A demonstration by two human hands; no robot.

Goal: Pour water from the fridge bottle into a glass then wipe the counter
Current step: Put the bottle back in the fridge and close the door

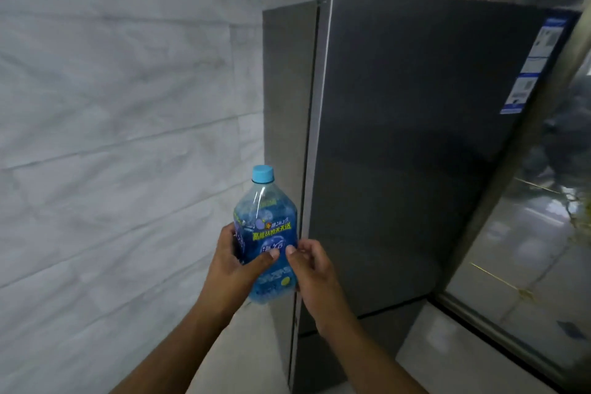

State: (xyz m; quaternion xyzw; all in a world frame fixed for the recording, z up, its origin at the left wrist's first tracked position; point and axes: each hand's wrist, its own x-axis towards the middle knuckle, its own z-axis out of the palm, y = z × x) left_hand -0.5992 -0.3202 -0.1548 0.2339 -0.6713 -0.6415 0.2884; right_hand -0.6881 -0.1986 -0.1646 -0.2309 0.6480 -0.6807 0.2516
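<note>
Left hand [235, 261] is wrapped around capped bottle [267, 233]; right hand [308, 265] is pressed against it, beside shut fridge [415, 137].

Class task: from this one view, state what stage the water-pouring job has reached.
Done: the bottle is out and the fridge door looks shut. In hand: the left hand and right hand hold it upright, blue cap on. Left: uncapping, pouring, wiping; no glass or counter shows.
</note>
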